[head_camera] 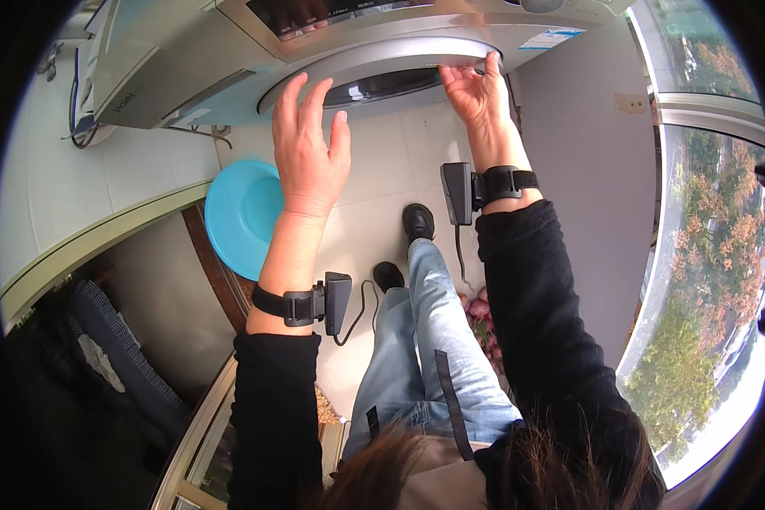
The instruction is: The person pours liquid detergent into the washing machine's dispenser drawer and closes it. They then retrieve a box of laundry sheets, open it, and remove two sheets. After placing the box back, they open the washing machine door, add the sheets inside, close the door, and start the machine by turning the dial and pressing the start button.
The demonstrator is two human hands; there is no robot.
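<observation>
A silver front-loading washing machine [210,57] fills the top of the view, with its round door [395,51] bulging towards me. My right hand [475,92] is at the right edge of the door rim, thumb on its outer face and fingers curled under the edge. Whether the door is ajar I cannot tell. My left hand [309,140] is raised with its fingers spread, near the door's left side, and holds nothing. Below it a light-blue plastic basin [229,217] rests on the tiled floor. A black device is strapped to each wrist.
A window [707,255] runs along the right beside a grey wall or panel [586,159]. Red onions [480,309] lie on the floor near my right leg. A doorway frame [115,236] stands at the left. Cables hang from both wrist devices.
</observation>
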